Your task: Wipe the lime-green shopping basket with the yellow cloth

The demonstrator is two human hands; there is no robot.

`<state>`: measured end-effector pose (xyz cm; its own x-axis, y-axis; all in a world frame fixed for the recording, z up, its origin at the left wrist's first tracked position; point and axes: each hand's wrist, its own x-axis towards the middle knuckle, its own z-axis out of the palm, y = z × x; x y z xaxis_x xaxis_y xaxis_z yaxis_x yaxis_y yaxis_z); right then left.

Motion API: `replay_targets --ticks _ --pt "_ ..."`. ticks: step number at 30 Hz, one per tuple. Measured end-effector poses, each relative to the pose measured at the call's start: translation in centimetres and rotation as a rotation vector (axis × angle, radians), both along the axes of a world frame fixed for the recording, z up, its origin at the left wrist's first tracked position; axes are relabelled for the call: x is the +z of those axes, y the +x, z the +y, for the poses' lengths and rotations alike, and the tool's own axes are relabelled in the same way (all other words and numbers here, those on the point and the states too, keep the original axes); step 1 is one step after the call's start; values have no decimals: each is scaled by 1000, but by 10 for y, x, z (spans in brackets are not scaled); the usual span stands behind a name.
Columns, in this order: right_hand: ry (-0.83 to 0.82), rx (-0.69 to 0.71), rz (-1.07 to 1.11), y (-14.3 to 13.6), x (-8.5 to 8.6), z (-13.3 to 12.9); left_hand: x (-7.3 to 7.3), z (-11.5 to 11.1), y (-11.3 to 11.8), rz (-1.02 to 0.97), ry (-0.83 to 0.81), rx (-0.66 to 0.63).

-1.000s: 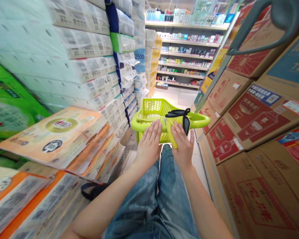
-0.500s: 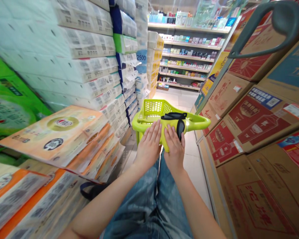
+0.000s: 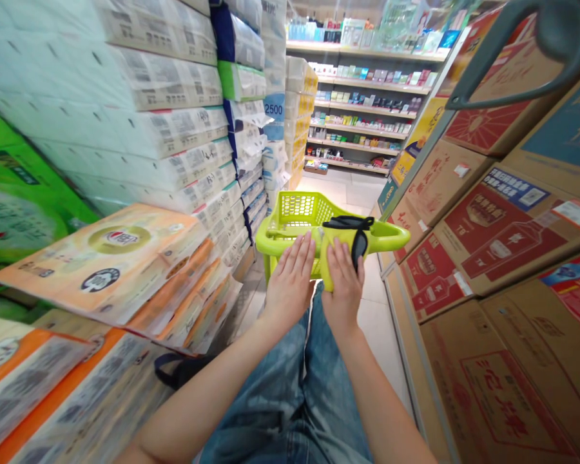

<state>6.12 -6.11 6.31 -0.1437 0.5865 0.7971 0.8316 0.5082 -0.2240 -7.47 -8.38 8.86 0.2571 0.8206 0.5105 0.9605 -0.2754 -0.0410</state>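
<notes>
Yellow-green plastic shopping basket [image 3: 297, 206], 1, at the centre of the aisle, its pierced body reaching away to the far side. Handle [image 3: 387, 237], same colour, along the near side of the basket; long axis left to right, with a rounded loop ending at the right.

Yellow cloth item [image 3: 342, 237] with black trim, 1, laid over the handle right of its middle. Yellow part drops towards the near side; black band [image 3: 348, 222] runs left to right along the far edge; a black-edged end faces right.

Hands, 2, both palm down. Left hand [image 3: 292, 278]: flat, fingers straight and close together, tips on the handle just left of the cloth; no object seen in its grasp. Right hand [image 3: 343, 283]: half open, fingers slightly spread and bent over the cloth, pressing or holding it; which of the 2 cannot be told.

Surroundings: stacked white tissue packs [image 3: 174, 116], left; orange pack [image 3: 120, 258], near left; printed cartons [image 3: 493, 212], right; stocked shelves [image 3: 367, 84], far.

Hidden or unclear: both thumbs; the underside of the cloth; the basket floor. Grey handle-like part [image 3: 483, 50], far right, blurred. Dark strap [image 3: 167, 374], near left, partly covered. Small goods on the shelves, too small to read.
</notes>
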Motion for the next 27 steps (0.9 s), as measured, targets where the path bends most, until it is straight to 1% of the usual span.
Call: replay_targets --ticks 2,3,5,8,10,12,13,17,19,20,22,24,27 --pt "4 64 -70 -5 0 -4 -1 0 -1 6 0 1" --pt "9 79 -92 0 -1 -3 -1 -1 -2 7 0 -2" --pt "26 69 -91 23 -3 5 -1 -1 -3 10 1 -9" --pt "40 -52 55 63 -9 22 -2 0 -3 12 0 -13" --pt "27 -153 174 76 -10 28 -2 1 -2 11 -2 -7" --pt "10 -203 217 69 -7 27 -2 1 -1 6 3 -3" --pt "4 -189 197 59 -5 23 -2 1 0 3 6 -3" --pt "-26 37 -21 8 3 1 -2 0 -1 4 12 -5" --pt "-34 96 -88 -3 4 -5 -1 0 -3 11 8 -4" --pt "-25 101 -102 -2 3 -5 -1 0 -3 13 5 -5" --pt "11 92 -109 13 0 0 -1 -1 -5 15 1 -16" --pt "52 52 -79 37 -5 11 0 -1 -5 15 -2 -23" --pt "79 -78 74 70 -12 28 -1 0 -5 12 -6 -21"
